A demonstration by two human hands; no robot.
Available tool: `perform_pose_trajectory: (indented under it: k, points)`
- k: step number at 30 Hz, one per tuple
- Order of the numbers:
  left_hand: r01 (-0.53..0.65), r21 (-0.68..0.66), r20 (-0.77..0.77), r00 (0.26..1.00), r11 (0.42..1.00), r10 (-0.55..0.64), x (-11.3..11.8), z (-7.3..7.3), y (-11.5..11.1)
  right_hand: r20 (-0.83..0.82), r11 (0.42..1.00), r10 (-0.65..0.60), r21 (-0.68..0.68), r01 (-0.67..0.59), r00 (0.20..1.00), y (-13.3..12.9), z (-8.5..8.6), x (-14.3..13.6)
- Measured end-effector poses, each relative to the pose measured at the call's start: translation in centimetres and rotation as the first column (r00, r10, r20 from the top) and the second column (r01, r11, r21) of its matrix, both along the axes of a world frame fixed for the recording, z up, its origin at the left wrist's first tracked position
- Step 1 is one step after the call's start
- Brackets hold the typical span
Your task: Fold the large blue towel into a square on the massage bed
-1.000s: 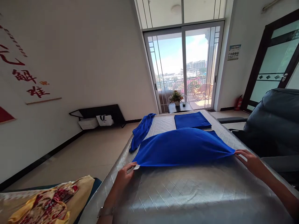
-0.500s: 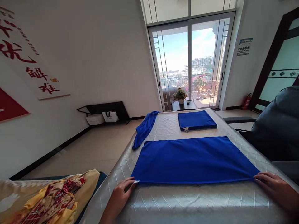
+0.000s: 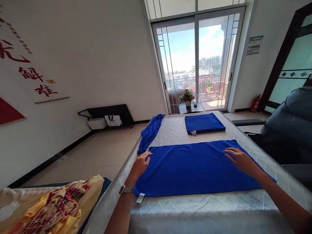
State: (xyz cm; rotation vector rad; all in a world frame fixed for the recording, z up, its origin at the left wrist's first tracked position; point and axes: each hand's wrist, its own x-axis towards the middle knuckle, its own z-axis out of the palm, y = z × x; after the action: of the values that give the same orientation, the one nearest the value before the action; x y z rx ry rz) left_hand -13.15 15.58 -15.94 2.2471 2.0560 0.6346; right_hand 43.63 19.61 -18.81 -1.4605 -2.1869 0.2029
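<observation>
Blue cloth (image 3: 190, 174) lies flat on the quilted mattress (image 3: 207, 202); near the cloth's far corners, the left hand (image 3: 141, 164) and right hand (image 3: 241, 161) are half uncurled, gripping nothing.

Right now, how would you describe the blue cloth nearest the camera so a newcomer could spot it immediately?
Find the silvery quilted mattress running toward the glass sliding door. On its near part lies a rectangular blue cloth with a white tag at its near left corner. Unlike the folded blue stack and the bunched blue cloth beyond it, this one is spread out flat.
</observation>
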Motion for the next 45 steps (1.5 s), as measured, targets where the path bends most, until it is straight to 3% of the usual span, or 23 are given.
perform_pose_trajectory:
  k: [2,4,6,9,13,20,23,33,45]
  points:
    - [-0.011,-0.042,-0.024,1.0,0.999,0.01,1.5,-0.7,3.9,0.041,0.998,0.067,-0.003,-0.067,0.997,2.6,0.3,-4.8]
    - [-0.054,-0.075,-0.044,0.998,0.996,0.051,2.2,-2.2,6.3,0.102,0.995,0.079,-0.067,-0.072,0.992,4.7,-0.5,-8.4]
    - [-0.1,-0.102,-0.059,0.994,0.99,0.094,2.2,-3.8,7.3,0.177,0.988,0.053,-0.151,-0.026,0.983,6.2,-1.8,-10.7]
    - [-0.145,-0.144,-0.109,0.986,0.979,0.13,0.8,-5.9,7.8,0.249,0.977,0.019,-0.208,0.035,0.968,7.5,-3.8,-11.8]
    - [-0.166,-0.191,-0.219,0.968,0.967,0.123,-1.3,-7.5,8.7,0.276,0.972,-0.054,-0.205,0.113,0.96,8.7,-5.1,-10.0]
    - [-0.193,-0.185,-0.266,0.954,0.964,0.14,-2.2,-8.5,9.8,0.388,0.901,-0.263,-0.23,0.369,0.883,11.1,-6.2,0.0]
    - [-0.206,-0.165,-0.273,0.949,0.965,0.156,-2.1,-8.6,9.8,0.418,0.869,-0.335,-0.209,0.448,0.845,11.7,-6.9,2.7]
    - [-0.228,-0.21,-0.264,0.95,0.951,0.169,-1.7,-7.8,9.5,0.408,0.833,-0.429,-0.165,0.528,0.806,11.5,-7.3,2.5]
    - [-0.212,-0.18,-0.244,0.956,0.96,0.166,-1.9,-8.0,9.5,0.414,0.821,-0.421,-0.204,0.533,0.807,11.7,-7.4,2.7]
